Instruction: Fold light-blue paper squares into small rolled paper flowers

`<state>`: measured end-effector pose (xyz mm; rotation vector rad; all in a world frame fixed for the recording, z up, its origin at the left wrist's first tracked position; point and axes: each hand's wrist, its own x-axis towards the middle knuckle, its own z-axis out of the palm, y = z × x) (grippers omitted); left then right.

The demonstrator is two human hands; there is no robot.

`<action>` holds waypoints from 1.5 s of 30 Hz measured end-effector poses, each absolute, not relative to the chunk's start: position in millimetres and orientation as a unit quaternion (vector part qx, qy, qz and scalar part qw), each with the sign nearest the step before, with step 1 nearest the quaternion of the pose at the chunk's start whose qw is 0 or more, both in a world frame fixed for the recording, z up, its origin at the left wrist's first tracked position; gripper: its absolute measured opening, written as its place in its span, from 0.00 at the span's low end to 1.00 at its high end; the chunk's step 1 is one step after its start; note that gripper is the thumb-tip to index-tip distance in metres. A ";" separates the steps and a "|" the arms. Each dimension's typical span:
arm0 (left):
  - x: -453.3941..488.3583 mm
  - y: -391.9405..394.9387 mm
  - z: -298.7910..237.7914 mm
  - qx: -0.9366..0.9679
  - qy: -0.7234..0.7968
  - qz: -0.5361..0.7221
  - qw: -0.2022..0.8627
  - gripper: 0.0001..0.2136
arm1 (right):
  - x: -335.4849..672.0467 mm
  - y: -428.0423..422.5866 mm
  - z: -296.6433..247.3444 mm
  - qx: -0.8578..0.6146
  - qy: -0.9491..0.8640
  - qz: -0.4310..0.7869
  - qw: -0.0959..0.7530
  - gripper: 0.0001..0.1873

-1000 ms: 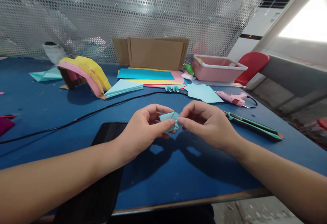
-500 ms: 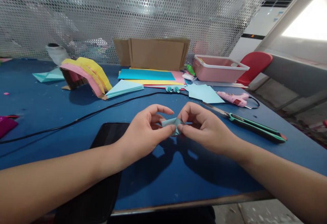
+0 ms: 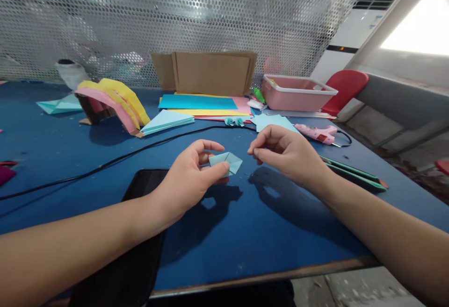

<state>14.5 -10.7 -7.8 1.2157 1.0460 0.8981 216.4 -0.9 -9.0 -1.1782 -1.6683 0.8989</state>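
My left hand (image 3: 191,176) pinches a small folded piece of light blue paper (image 3: 234,162) between thumb and fingers, above the blue table. Crease lines show on the paper, and one pointed corner faces right. A short gap to the right, my right hand (image 3: 280,150) hovers with its fingertips drawn together and nothing visible in them. Behind that hand lie light blue paper sheets (image 3: 271,121). Two small folded blue paper flowers (image 3: 234,122) sit farther back. The utility knife (image 3: 361,176) with a green and black handle is partly hidden by my right hand and forearm.
A black phone-like slab (image 3: 140,260) lies under my left forearm. Across the table (image 3: 210,260) runs a black cable (image 3: 140,150). Farther back are a yellow and pink cardboard arch (image 3: 115,99), coloured sheets (image 3: 199,102), a pink bin (image 3: 298,96) and a pink glue gun (image 3: 317,134).
My right hand has let go of the folded paper and moved right and slightly up. My left hand still holds the paper, now slightly farther left. The view has shifted a little.
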 end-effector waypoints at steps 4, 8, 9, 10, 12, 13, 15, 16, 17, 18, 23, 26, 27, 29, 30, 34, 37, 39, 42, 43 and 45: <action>14.9 -13.9 -8.9 0.564 0.441 0.337 0.612 0.17 | 212.7 -6.8 -10.5 -0.430 -0.709 0.358 0.428 0.03; 12.8 -18.3 -12.4 0.619 0.398 0.300 0.607 0.22 | 204.7 -17.4 -11.2 -0.384 -0.775 0.332 0.377 0.08; 12.1 -18.6 -12.7 0.631 0.393 0.300 0.598 0.21 | 203.6 -18.8 -11.4 -0.377 -0.782 0.325 0.374 0.09; 11.4 -18.4 -12.5 0.639 0.394 0.303 0.587 0.20 | 203.1 -19.5 -11.5 -0.374 -0.786 0.318 0.375 0.10; 10.3 -17.3 -11.1 0.644 0.407 0.308 0.570 0.18 | 203.5 -19.6 -11.4 -0.372 -0.791 0.300 0.382 0.13; 9.8 -16.6 -10.2 0.643 0.413 0.311 0.565 0.17 | 204.1 -19.2 -11.2 -0.373 -0.795 0.286 0.383 0.14; 9.0 -15.2 -8.9 0.639 0.420 0.315 0.562 0.16 | 205.7 -18.3 -10.2 -0.368 -0.811 0.254 0.378 0.17; 8.8 -14.6 -8.7 0.640 0.422 0.316 0.559 0.16 | 206.4 -18.0 -9.7 -0.361 -0.823 0.241 0.367 0.18; 8.6 -14.0 -8.9 0.644 0.422 0.315 0.555 0.16 | 207.0 -17.7 -9.3 -0.354 -0.834 0.231 0.355 0.19; 8.5 -13.5 -9.4 0.647 0.421 0.315 0.552 0.15 | 207.4 -17.6 -9.1 -0.349 -0.841 0.224 0.346 0.19; 9.2 -12.1 -12.6 0.634 0.420 0.315 0.568 0.12 | 207.8 -16.6 -10.5 -0.363 -0.823 0.225 0.375 0.13; 10.8 -11.9 -12.3 0.608 0.432 0.305 0.592 0.11 | 208.0 -15.2 -10.6 -0.376 -0.804 0.242 0.392 0.09; 11.3 -11.7 -11.9 0.602 0.433 0.302 0.599 0.10 | 208.1 -14.7 -10.3 -0.378 -0.799 0.255 0.391 0.10; 12.0 -11.1 -10.8 0.594 0.427 0.299 0.613 0.09 | 208.3 -13.4 -9.5 -0.381 -0.788 0.285 0.390 0.11; 12.1 -10.7 -10.2 0.590 0.424 0.298 0.620 0.08 | 208.4 -12.7 -9.3 -0.381 -0.782 0.297 0.393 0.12; 11.0 -10.1 -7.4 0.567 0.422 0.293 0.644 0.10 | 209.5 -9.5 -10.2 -0.368 -0.765 0.328 0.414 0.13; 10.2 -10.9 -5.8 0.557 0.421 0.298 0.651 0.13 | 211.0 -8.3 -11.8 -0.368 -0.757 0.343 0.417 0.14; 9.9 -11.1 -6.0 0.558 0.414 0.308 0.650 0.14 | 211.8 -8.6 -12.3 -0.373 -0.754 0.345 0.415 0.14; 9.6 -9.9 -8.4 0.563 0.398 0.330 0.645 0.14 | 211.6 -10.5 -11.8 -0.377 -0.764 0.328 0.408 0.14; 9.4 -9.2 -9.5 0.563 0.395 0.339 0.642 0.14 | 211.2 -11.4 -11.4 -0.377 -0.768 0.322 0.405 0.15; 8.8 -8.1 -11.3 0.564 0.397 0.353 0.632 0.14 | 210.2 -13.2 -10.5 -0.374 -0.774 0.314 0.403 0.16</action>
